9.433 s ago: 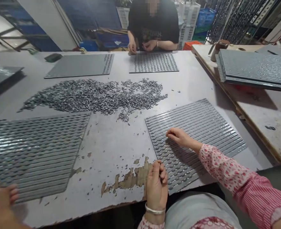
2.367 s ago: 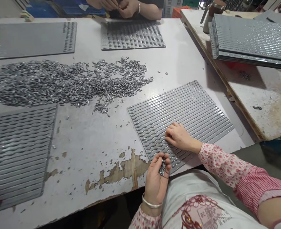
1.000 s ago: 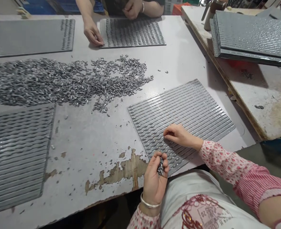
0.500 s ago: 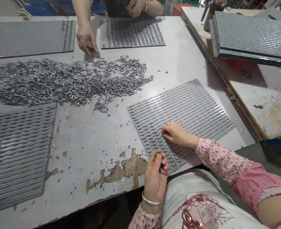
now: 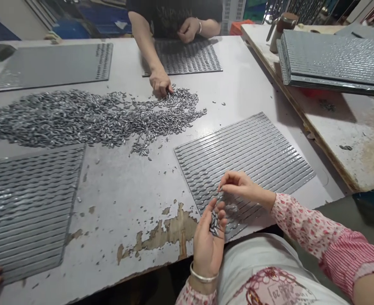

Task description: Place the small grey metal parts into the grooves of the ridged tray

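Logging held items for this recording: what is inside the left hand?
Several small silver pieces lie in the cupped left hand. Its curled fingers and the topmost pieces may cover others, so the full number cannot be seen.

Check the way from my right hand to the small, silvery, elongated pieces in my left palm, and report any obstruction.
Only the left hand's own thumb and curled fingers border the small, silvery, elongated pieces; nothing else visible stands between them and the right hand.
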Demonstrator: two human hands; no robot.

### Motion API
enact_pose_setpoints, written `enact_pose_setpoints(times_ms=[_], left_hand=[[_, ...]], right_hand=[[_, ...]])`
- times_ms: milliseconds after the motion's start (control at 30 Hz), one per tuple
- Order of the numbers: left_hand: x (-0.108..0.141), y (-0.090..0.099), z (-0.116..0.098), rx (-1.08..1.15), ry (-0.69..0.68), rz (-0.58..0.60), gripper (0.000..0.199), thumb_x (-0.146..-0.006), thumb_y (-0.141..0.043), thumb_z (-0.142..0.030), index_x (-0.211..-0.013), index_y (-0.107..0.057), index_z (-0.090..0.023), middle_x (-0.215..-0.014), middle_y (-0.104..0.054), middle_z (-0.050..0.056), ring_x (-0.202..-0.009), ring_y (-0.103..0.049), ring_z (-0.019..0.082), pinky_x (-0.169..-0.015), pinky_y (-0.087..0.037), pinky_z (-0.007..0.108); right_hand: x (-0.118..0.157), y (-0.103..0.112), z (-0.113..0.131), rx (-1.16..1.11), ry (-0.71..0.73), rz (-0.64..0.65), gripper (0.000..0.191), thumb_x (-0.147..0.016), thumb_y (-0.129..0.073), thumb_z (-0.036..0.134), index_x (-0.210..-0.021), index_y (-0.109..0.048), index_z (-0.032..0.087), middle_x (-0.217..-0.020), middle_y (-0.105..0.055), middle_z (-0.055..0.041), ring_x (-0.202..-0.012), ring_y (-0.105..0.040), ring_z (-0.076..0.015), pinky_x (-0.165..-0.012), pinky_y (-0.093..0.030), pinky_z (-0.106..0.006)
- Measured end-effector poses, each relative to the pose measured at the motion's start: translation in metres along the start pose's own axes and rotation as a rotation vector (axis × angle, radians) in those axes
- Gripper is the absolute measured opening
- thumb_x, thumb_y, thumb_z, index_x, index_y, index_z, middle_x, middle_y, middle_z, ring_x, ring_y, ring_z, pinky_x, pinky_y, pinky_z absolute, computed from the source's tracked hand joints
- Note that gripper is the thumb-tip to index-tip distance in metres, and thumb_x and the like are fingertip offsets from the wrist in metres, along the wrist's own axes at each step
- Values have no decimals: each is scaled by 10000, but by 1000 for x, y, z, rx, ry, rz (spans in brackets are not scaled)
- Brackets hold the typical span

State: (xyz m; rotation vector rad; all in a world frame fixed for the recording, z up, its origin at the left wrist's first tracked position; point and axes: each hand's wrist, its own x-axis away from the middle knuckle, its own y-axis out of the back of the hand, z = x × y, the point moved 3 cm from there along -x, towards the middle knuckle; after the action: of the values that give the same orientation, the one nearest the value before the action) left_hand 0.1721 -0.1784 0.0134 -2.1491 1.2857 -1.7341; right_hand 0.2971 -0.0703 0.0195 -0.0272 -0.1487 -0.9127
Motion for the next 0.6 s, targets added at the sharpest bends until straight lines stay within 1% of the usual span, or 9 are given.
enact_pose_setpoints(times_ms=[67,100,167,200,267,367,433,500,600], left_hand=[[1,1,-1,10,15,-4,191,-812,-573,-137,-995,-627,-138,-873,-642,74,-646,-581,77,-542,-504,163],[1,2,-1,21,20,-4,149,-810,-572,-130,-948,-627,-137,-815,-635,56,-592,-557,63,-493,-478,146],[0,3,1,41,36,-12,71,-810,-574,-125,-865,-617,-132,-757,-621,37,-541,-530,50,-438,-441,128],[0,4,2,43,45,-19,52,-809,-575,-123,-844,-613,-130,-756,-624,38,-539,-532,49,-435,-441,126],[0,5,3,33,57,-39,52,-810,-573,-114,-841,-613,-127,-803,-644,57,-577,-568,59,-469,-476,132],[0,8,3,13,47,-82,123,-821,-537,-82,-900,-624,-118,-928,-663,106,-714,-633,99,-601,-545,179],[0,9,3,3,48,-86,177,-821,-520,-61,-955,-624,-111,-931,-662,113,-733,-635,101,-637,-551,190],[0,8,2,3,57,-55,194,-813,-533,-62,-978,-621,-112,-853,-654,85,-650,-604,74,-585,-531,165],[-2,7,2,19,53,7,152,-799,-576,-98,-943,-615,-128,-778,-622,42,-562,-537,47,-492,-470,137]], right_hand=[[-8,14,-3,268,66,-97,126,-876,-528,267,-904,-581,157,-822,-620,-34,-766,-564,-135,-711,-454,-280],[-12,18,-4,421,113,-101,107,-871,-530,233,-899,-601,158,-820,-615,-37,-782,-549,-142,-732,-442,-290],[-19,21,-5,652,200,-50,98,-865,-535,187,-891,-625,159,-831,-611,-46,-817,-527,-156,-771,-421,-306],[-22,20,-6,716,225,-18,94,-863,-538,173,-884,-628,158,-831,-612,-47,-828,-522,-160,-779,-415,-306],[-26,17,-8,791,230,24,76,-857,-546,155,-863,-622,154,-816,-615,-43,-816,-520,-156,-773,-409,-293],[-30,13,-13,884,224,55,79,-860,-538,146,-823,-608,153,-793,-607,-35,-782,-509,-148,-763,-401,-280],[-33,12,-16,948,241,59,94,-867,-528,154,-812,-603,153,-794,-593,-40,-775,-494,-152,-753,-395,-280],[-35,12,-18,1000,255,47,103,-867,-524,153,-798,-600,152,-786,-577,-45,-770,-478,-158,-738,-391,-281],[-36,13,-19,1015,255,29,115,-863,-518,134,-780,-596,150,-771,-564,-47,-765,-468,-161,-732,-392,-283]])
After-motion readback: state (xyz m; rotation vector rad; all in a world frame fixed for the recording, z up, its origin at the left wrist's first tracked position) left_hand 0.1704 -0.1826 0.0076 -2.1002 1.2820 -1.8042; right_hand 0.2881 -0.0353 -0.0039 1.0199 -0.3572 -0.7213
